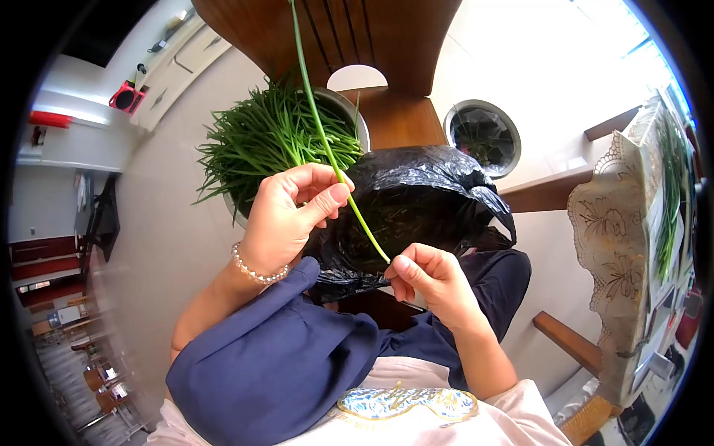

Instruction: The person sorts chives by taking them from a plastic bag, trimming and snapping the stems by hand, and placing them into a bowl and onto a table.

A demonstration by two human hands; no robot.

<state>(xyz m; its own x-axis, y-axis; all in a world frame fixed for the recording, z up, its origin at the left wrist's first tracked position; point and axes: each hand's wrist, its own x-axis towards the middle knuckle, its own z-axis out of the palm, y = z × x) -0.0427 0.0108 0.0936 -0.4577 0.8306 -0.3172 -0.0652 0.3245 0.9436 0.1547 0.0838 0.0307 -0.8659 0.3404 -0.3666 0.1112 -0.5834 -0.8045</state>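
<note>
A long green stalk (321, 134) runs slantwise between my hands. My left hand (297, 204), with a beaded bracelet at the wrist, pinches it near the middle between thumb and fingers. At the stalk's lower end, my right hand (428, 279) has thumb and fingertips closed on the tip. Beneath the stalk, an open black plastic bag (439, 167) lies over my lap, its inside dark with some bits that are hard to make out. A large heap of green stalks (275, 137) fills a round metal basin (361, 123) beyond my left hand.
A wooden chair (405, 119) stands ahead. To its right, a round bowl (513, 141) lined with dark plastic sits on the floor. At the far right is a table with a lace-edged cloth (610, 245) and more green stalks (669, 201). A white cabinet (178, 70) stands at the upper left.
</note>
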